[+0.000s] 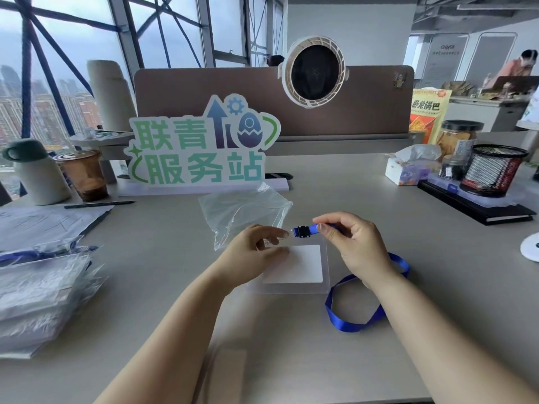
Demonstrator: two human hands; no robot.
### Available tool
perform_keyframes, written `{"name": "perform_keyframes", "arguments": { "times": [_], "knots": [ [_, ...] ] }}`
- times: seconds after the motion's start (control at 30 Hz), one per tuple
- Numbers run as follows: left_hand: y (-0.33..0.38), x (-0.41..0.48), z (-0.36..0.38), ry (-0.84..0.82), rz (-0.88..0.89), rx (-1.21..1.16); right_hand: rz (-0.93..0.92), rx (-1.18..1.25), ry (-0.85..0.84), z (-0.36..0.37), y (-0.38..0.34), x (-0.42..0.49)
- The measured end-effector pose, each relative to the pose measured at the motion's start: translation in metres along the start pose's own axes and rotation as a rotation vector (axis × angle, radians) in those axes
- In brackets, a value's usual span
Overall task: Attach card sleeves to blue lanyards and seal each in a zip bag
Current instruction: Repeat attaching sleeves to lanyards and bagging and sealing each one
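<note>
A clear card sleeve [303, 266] with a white insert lies flat on the grey desk. My left hand [253, 252] holds its top left corner, thumb and fingers curled on the edge. My right hand [353, 243] pinches the blue lanyard [350, 322] just behind its black clip [302, 231], which hovers above the sleeve's top edge near my left fingertips. The lanyard's loop trails on the desk under my right wrist. An empty clear zip bag [242, 211] lies crumpled just beyond my left hand.
A stack of filled zip bags [40, 290] sits at the left. A green-and-white sign [198, 147] stands behind the work spot. Cups [84, 176] stand at back left; a tissue box [408, 167], mesh pen holder [493, 170] and notebook [478, 208] at back right.
</note>
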State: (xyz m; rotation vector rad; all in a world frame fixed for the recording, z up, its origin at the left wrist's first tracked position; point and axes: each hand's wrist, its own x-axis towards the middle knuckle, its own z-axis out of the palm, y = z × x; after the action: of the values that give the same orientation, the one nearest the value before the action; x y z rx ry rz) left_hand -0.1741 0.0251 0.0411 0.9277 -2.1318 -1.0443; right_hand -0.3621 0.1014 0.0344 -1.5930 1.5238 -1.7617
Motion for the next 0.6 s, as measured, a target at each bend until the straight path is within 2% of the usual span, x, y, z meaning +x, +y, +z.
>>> {"name": "perform_keyframes", "arguments": {
  "times": [0.1,0.33,0.5,0.6],
  "knots": [
    [0.0027,-0.0003,0.0017,0.014,-0.048,-0.079,-0.004,0.007,-0.006,0.0009,-0.0009,-0.0004],
    [0.0003,0.0005,0.0031,0.035,0.044,0.155,-0.007,0.045,0.006,0.0011,-0.0015,-0.0001],
    [-0.0028,0.0019,0.0021,0.027,0.073,0.195,0.029,0.018,-0.019,0.0004,-0.0012,-0.0011],
    [-0.0032,0.0011,-0.0016,-0.004,0.106,0.123,0.058,0.011,0.007,-0.0003,-0.0001,0.0005]
  ]
}}
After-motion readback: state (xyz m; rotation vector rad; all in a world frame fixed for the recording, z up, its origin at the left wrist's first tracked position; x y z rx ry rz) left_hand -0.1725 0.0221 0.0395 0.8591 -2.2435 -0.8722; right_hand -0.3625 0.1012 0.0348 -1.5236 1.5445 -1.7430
